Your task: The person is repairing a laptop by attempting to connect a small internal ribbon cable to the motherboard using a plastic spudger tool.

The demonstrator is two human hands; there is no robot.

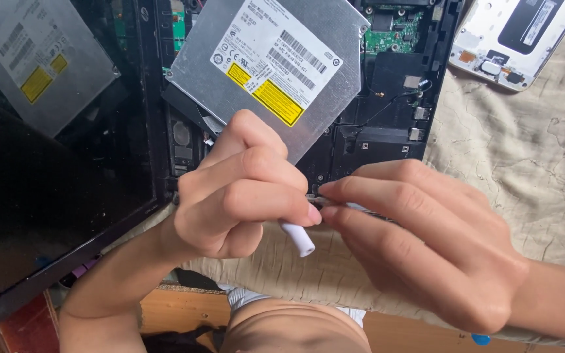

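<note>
My left hand (237,189) is closed around a white-handled tool (297,238) whose rounded end sticks out below my fingers. My right hand (420,235) pinches the thin metal shaft of that tool (317,200) between thumb and fingers, right beside my left hand. Both hands hover over the near edge of an opened black laptop base (387,124). A silver optical drive (276,72) with a white label and yellow stickers lies tilted on the laptop just above my hands.
The glossy black laptop screen (47,196) lies at left and reflects the drive. A white device with its back open (511,39) rests at top right on a beige cloth (531,163). A green circuit board (393,33) shows inside the laptop.
</note>
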